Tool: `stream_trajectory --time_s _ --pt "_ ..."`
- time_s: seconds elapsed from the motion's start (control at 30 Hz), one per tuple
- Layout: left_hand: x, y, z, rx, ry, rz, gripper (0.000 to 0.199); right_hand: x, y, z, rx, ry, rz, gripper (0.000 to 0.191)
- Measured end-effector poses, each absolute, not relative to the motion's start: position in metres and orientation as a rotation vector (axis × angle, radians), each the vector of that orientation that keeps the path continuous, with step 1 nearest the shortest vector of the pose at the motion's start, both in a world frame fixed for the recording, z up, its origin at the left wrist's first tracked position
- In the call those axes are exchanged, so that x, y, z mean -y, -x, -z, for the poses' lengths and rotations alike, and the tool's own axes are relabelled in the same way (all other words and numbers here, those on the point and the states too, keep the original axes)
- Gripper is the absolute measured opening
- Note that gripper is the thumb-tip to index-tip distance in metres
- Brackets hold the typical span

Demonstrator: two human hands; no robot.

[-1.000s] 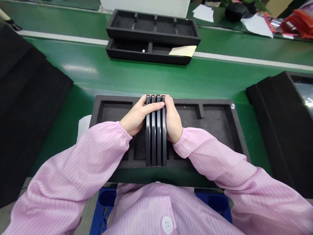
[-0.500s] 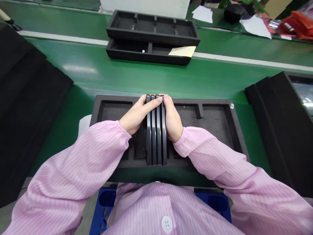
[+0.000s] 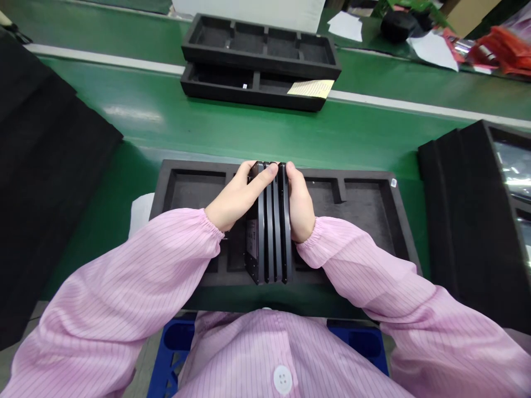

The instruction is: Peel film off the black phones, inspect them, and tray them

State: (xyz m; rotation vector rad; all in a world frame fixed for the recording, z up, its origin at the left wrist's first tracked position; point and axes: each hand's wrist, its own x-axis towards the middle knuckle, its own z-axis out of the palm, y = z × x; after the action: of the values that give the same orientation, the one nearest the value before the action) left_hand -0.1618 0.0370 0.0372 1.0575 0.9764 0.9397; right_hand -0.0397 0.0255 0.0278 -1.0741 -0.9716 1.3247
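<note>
Fingers [image 3: 265, 178] of the left hand [image 3: 236, 199] and right hand [image 3: 301, 209] press four upright black panels [image 3: 269, 237] between them, over the middle of the foam tray [image 3: 371, 210]; green counter [image 3: 232, 130] separates its far edge from two stacked trays [image 3: 259, 72].

The smock [image 3: 240, 354] is pink with thin darker stripes; its loose sleeves [image 3: 116, 287] end in gathered cuffs [image 3: 214, 225], and a white four-hole button [image 3: 282, 380] sits in front

I count two hands of mine, left hand [image 3: 243, 198] and right hand [image 3: 301, 205]; four black slabs [image 3: 270, 235] between them; one near tray [image 3: 367, 203]; two far trays [image 3: 261, 64], one yellow sheet [image 3: 311, 88] there; one left stack [image 3: 50, 193], one right stack [image 3: 468, 215].
</note>
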Motion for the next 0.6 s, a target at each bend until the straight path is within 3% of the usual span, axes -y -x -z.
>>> stream_trajectory --time_s 0.6 --pt "-0.0324 0.1591 -0.0476 -0.914 -0.978 -0.993 0.047 -0.0199 0.0335 -0.0329 1.223 1.06 -1.106 0.034"
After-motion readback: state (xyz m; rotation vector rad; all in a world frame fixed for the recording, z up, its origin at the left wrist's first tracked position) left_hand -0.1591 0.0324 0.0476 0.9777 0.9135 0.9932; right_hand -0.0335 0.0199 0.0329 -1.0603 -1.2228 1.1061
